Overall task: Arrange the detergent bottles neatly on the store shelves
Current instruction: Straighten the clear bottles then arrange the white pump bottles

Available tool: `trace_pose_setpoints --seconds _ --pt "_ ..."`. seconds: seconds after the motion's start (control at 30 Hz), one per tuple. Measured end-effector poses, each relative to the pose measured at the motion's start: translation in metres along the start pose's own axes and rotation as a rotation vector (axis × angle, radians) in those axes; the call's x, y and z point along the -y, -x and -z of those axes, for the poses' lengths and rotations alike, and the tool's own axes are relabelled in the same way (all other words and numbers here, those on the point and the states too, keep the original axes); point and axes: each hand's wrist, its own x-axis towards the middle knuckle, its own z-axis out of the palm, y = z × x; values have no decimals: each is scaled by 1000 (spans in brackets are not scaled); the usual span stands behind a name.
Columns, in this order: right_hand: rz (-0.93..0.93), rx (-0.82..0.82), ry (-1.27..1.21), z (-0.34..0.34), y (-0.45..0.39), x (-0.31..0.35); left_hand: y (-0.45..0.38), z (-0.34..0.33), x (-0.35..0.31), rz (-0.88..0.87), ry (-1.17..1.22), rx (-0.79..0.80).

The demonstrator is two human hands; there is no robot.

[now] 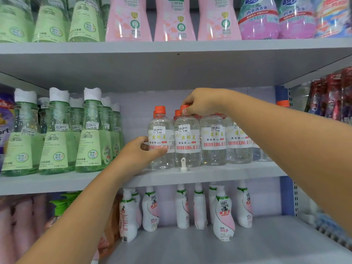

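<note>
Several clear detergent bottles with orange caps and white-and-red labels stand in a row on the middle shelf (209,173). My left hand (140,152) grips the body of the leftmost clear bottle (162,130) from its left side. My right hand (202,101) pinches the orange cap of the second clear bottle (187,149). Two more clear bottles (213,141) stand to the right, partly hidden by my right forearm. Further orange caps show behind the front row.
Green bottles with white caps (57,140) fill the shelf's left part, with a gap between them and the clear ones. Pink bottles (129,21) stand on the top shelf, white-and-pink bottles (222,214) below. A white peg (183,164) sticks up at the shelf edge.
</note>
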Motion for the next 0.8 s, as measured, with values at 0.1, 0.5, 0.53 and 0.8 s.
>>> trace_pose_setpoints --seconds 0.1,0.5,0.53,0.8 --pt "5 11 3 1 3 -1 -1 0 0 -7 -18 -6" --pt "-77 11 -85 12 29 -47 -2 -4 -4 -1 12 25" --pt "-77 -5 -91 10 29 -48 -2 -4 -3 -3 13 27" --pt "-88 -51 -67 6 29 -45 -1 -2 -2 3 21 30"
